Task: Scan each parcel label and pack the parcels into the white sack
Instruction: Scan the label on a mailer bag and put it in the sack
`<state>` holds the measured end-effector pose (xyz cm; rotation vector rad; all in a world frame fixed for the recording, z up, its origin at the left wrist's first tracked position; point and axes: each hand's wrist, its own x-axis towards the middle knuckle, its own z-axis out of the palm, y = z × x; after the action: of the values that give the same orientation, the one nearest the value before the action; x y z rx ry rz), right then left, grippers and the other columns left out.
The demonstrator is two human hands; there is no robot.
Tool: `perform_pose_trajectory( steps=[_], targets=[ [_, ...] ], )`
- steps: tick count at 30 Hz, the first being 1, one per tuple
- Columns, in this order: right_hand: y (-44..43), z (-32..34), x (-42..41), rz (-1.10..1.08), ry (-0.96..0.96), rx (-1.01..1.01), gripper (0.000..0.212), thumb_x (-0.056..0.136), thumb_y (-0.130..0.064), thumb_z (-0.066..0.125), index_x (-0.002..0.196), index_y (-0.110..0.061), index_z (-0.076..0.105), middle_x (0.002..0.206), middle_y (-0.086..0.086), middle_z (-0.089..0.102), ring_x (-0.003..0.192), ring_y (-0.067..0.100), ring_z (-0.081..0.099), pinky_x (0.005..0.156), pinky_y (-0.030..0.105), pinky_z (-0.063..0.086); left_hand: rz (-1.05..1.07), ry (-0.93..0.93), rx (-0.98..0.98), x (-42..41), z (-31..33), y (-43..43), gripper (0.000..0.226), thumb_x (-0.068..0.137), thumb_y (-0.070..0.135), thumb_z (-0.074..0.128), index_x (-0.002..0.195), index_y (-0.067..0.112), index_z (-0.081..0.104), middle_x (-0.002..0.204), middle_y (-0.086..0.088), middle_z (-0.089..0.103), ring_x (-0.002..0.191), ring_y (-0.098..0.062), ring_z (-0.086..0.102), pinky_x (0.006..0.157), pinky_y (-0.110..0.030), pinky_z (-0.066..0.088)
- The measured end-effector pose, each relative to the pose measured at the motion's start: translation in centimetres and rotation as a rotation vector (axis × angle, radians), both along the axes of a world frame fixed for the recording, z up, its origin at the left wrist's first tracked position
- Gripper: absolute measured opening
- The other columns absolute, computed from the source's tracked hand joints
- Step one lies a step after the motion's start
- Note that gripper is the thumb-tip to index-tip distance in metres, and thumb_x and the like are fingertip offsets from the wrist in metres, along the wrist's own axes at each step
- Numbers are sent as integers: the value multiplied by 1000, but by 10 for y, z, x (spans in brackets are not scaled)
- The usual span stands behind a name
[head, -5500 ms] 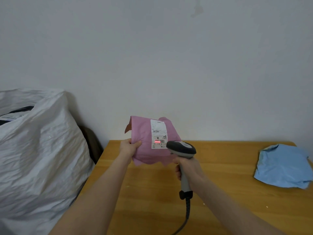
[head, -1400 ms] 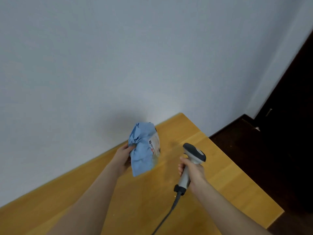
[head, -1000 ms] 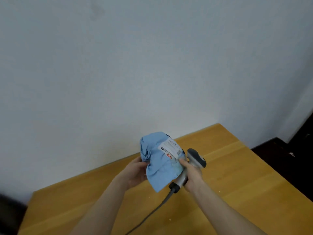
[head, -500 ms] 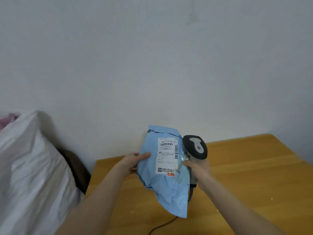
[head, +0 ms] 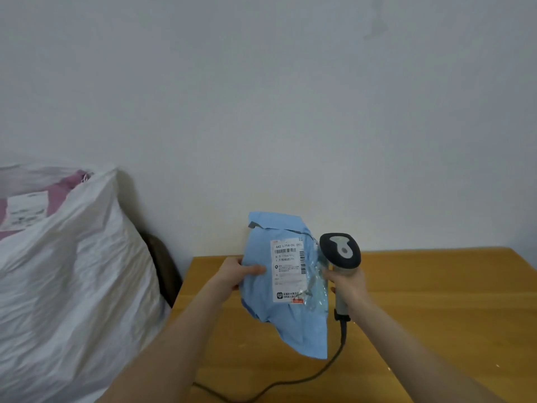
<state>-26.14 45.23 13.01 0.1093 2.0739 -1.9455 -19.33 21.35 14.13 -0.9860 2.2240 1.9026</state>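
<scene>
the blue parcel (head: 286, 301) is held upright above the far left corner of the table (head: 436, 301), with its label (head: 288, 270) facing the camera. the left hand (head: 236, 273) grips the parcel's left edge, thumb pressed flat on the front and the other fingers hidden behind it. the right hand (head: 347, 285) is wrapped round the handle of the scanner (head: 340, 253), whose head stands just beside the parcel's right edge. whether its fingertips also touch the crinkled clear edge of the parcel, i cannot tell. the scanner's cable (head: 290, 382) trails down across the near part of the table.

no red scan line shows on the label, so this parcel looks lined up for scanning rather than scanned.

to the left, well apart from the hands, stands the white sack (head: 75, 271), bulging and open at the top. a pink parcel (head: 59, 189) with its own label lies in the mouth, so at least one parcel is packed. no other loose parcels are in view, so the blue one may be the last. what is left: scan it, then carry it left into the sack.
</scene>
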Motion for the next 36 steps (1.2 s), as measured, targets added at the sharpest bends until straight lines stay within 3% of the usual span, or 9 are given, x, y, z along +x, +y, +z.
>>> perform_pose_trajectory(
  steps=[2, 5, 10, 16, 21, 36],
  targets=[
    [2, 1, 3, -26, -25, 41, 8, 82, -8, 72, 85, -8, 65, 77, 13, 66, 71, 25, 60, 71, 41, 52, 89, 23, 8, 4, -6, -5, 42, 68, 21, 86, 101, 9, 63, 97, -3, 70, 85, -20, 67, 62, -28, 54],
    [2, 4, 19, 35, -94, 1, 12, 84, -8, 68, 74, -3, 65, 58, 12, 63, 49, 20, 54, 51, 30, 45, 179, 49, -17, 5, -15, -10, 40, 68, 18, 85, 98, 9, 61, 90, 0, 66, 79, -17, 65, 57, -26, 52],
    [-11, 12, 57, 183, -85, 27, 14, 84, -5, 67, 70, -4, 65, 49, 8, 61, 37, 13, 50, 39, 22, 41, 204, 43, -71, 2, -32, -13, 36, 67, 20, 86, 91, 16, 60, 90, 2, 64, 81, -19, 62, 68, -33, 53],
    [-17, 20, 76, 242, -86, 70, 17, 83, -6, 66, 67, -3, 64, 50, 9, 61, 35, 12, 48, 41, 22, 39, 204, 42, -82, 3, -44, -10, 38, 68, 19, 85, 97, 14, 61, 92, 0, 64, 78, -16, 61, 62, -27, 50],
    [-18, 22, 81, 225, -102, 106, 27, 81, -3, 64, 54, -5, 60, 47, 7, 59, 34, 12, 47, 41, 22, 38, 228, 26, -85, 5, -52, -10, 49, 69, 18, 84, 111, 7, 63, 106, -7, 66, 93, -25, 62, 80, -38, 53],
    [-19, 26, 87, 208, -155, 83, 17, 82, -2, 63, 66, -5, 61, 46, 5, 57, 35, 11, 45, 39, 21, 38, 264, -6, -130, 8, -59, -12, 53, 69, 21, 84, 115, 8, 62, 114, -9, 66, 102, -29, 62, 90, -46, 52]
  ],
)
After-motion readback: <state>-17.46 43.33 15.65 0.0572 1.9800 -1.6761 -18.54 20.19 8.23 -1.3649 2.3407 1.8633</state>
